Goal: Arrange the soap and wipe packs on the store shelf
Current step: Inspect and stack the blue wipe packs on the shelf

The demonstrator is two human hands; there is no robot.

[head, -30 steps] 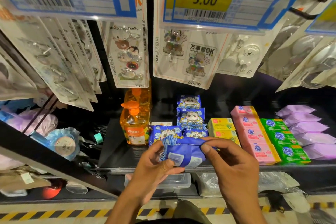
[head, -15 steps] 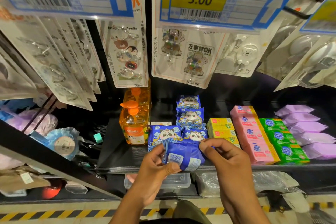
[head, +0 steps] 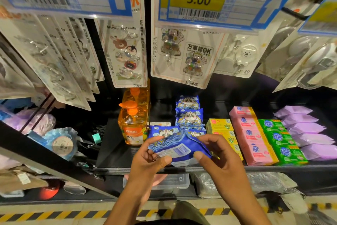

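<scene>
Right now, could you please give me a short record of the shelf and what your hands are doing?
Held item: blue wipe pack, barcode side up
Left hand: pinches the pack's left end
Right hand: pinches its right end
Position: at the front edge of the shelf
Behind it: row of panda wipe packs
Left of row: orange soap bottle
Right of row: yellow boxes, pink bars, green bars, purple packs

Left grip (head: 148,163) and right grip (head: 218,161), bare forearms (head: 242,197).

Head view, close, downward onto shelf (head: 113,149) (warped, perhaps)
</scene>
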